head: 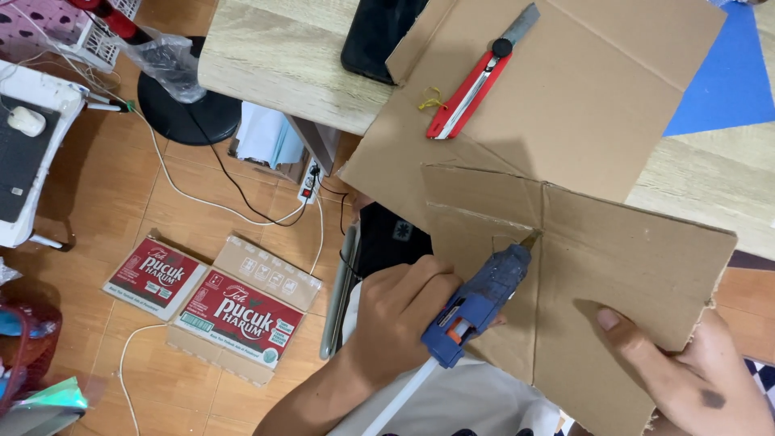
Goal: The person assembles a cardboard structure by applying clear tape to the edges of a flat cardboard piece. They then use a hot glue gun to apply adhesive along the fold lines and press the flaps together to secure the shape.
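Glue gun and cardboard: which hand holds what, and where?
Left hand grips the blue glue gun by its handle; right hand pinches the cardboard piece at its lower edge.

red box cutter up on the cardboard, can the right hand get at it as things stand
Probably not right away. The right hand is pinching the near cardboard piece, so it is occupied. The red box cutter lies uncovered on the far cardboard sheet, with nothing blocking the way.
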